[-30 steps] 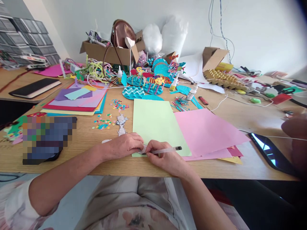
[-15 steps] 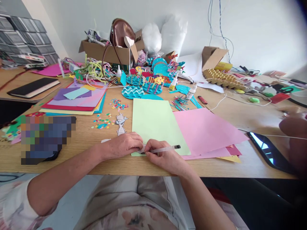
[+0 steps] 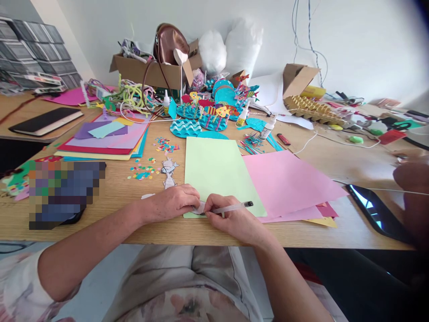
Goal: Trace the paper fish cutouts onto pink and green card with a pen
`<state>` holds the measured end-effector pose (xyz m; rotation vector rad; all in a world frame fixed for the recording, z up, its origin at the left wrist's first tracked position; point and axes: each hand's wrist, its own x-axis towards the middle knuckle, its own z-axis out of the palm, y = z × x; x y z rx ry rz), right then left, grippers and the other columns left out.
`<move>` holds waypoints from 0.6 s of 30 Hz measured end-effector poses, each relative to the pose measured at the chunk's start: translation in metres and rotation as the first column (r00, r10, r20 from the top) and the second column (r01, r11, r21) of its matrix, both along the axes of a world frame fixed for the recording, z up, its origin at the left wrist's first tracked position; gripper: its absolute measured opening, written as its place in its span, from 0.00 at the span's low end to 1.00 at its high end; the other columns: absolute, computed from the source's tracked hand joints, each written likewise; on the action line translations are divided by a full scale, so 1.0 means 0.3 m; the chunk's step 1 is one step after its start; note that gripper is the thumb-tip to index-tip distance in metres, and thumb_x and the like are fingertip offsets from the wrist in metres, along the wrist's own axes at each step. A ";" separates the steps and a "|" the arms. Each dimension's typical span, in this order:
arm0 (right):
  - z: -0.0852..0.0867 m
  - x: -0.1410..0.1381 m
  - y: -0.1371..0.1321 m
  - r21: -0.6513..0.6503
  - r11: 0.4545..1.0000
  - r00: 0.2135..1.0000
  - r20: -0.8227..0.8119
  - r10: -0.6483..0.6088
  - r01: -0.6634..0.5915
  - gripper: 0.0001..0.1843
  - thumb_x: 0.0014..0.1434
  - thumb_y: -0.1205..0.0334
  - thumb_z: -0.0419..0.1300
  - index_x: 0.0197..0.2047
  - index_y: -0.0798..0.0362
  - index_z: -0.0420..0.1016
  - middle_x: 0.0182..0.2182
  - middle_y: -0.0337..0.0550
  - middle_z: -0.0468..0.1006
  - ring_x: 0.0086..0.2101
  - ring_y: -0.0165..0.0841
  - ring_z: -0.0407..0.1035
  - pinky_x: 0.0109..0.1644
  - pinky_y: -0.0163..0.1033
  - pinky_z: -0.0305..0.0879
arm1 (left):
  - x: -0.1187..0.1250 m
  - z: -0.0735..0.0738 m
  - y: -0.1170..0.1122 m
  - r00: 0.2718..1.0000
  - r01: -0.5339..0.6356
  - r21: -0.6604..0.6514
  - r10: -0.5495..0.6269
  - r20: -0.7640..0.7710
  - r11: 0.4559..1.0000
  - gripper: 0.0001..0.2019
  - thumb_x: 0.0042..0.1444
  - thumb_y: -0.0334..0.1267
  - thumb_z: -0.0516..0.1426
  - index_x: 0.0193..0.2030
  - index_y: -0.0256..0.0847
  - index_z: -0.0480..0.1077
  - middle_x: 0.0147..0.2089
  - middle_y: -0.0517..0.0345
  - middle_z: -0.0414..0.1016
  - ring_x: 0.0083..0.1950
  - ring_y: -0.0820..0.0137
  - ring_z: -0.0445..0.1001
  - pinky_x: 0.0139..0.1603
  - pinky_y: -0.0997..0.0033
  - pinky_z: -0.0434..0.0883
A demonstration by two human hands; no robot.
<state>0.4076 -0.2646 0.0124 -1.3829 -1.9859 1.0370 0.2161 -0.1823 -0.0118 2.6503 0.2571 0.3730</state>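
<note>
A sheet of light green paper (image 3: 214,170) lies in front of me on the wooden table. At its near left corner my left hand (image 3: 179,201) presses a small white paper cutout (image 3: 200,208) down with closed fingertips. My right hand (image 3: 231,217) is closed round a pen (image 3: 234,207) with a clear barrel and a dark end. The pen's tip is at the cutout's edge, mostly hidden by my fingers. More cutouts, drawn like fish (image 3: 169,166), lie beyond my left hand.
Pink sheets (image 3: 291,179) lie at right, with a phone (image 3: 375,214) farther over. Stacked coloured paper (image 3: 100,152), paper dots (image 3: 144,172) and a blurred-out object (image 3: 67,194) are at left. Glue bottles (image 3: 268,129), blue paper crafts (image 3: 186,128) and a cardboard box (image 3: 147,69) stand behind.
My right hand has shifted slightly right and away from my left, with the pen in it, so more of the cutout shows. My left hand has stayed in place.
</note>
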 end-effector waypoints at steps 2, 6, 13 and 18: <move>0.002 -0.005 0.000 -0.001 1.000 1.000 0.002 0.008 -0.008 0.08 0.50 0.75 0.52 0.29 0.54 0.68 0.19 0.31 0.64 0.22 0.23 0.56 0.26 0.29 0.52 | 0.001 0.000 0.000 1.000 0.002 -0.009 -0.002 0.002 1.000 0.11 0.64 0.32 0.47 0.36 0.37 0.71 0.38 0.51 0.73 0.41 0.68 0.68 0.43 0.72 0.65; -0.002 -0.011 0.000 0.008 1.000 1.000 -0.010 0.005 -0.005 0.07 0.51 0.74 0.53 0.29 0.54 0.68 0.20 0.31 0.65 0.22 0.24 0.57 0.26 0.29 0.52 | 0.003 -0.002 0.001 1.000 0.004 -0.029 -0.003 0.016 1.000 0.12 0.64 0.32 0.47 0.36 0.37 0.71 0.38 0.51 0.73 0.41 0.67 0.68 0.43 0.71 0.65; -0.008 -0.018 0.003 0.005 1.000 0.999 -0.030 0.024 -0.024 0.07 0.51 0.74 0.52 0.29 0.54 0.68 0.21 0.32 0.67 0.23 0.24 0.57 0.27 0.29 0.53 | 0.002 -0.012 0.001 1.000 0.006 -0.033 -0.006 0.018 0.999 0.09 0.61 0.28 0.50 0.36 0.36 0.71 0.40 0.51 0.73 0.43 0.67 0.69 0.45 0.72 0.64; -0.014 -0.026 0.006 0.020 1.000 0.999 -0.034 0.024 -0.023 0.07 0.52 0.74 0.52 0.30 0.54 0.68 0.23 0.33 0.68 0.24 0.24 0.58 0.28 0.29 0.54 | 0.000 -0.008 0.000 1.000 -0.003 -0.049 0.003 0.004 0.999 0.08 0.60 0.26 0.51 0.35 0.36 0.71 0.40 0.52 0.73 0.43 0.67 0.69 0.46 0.72 0.64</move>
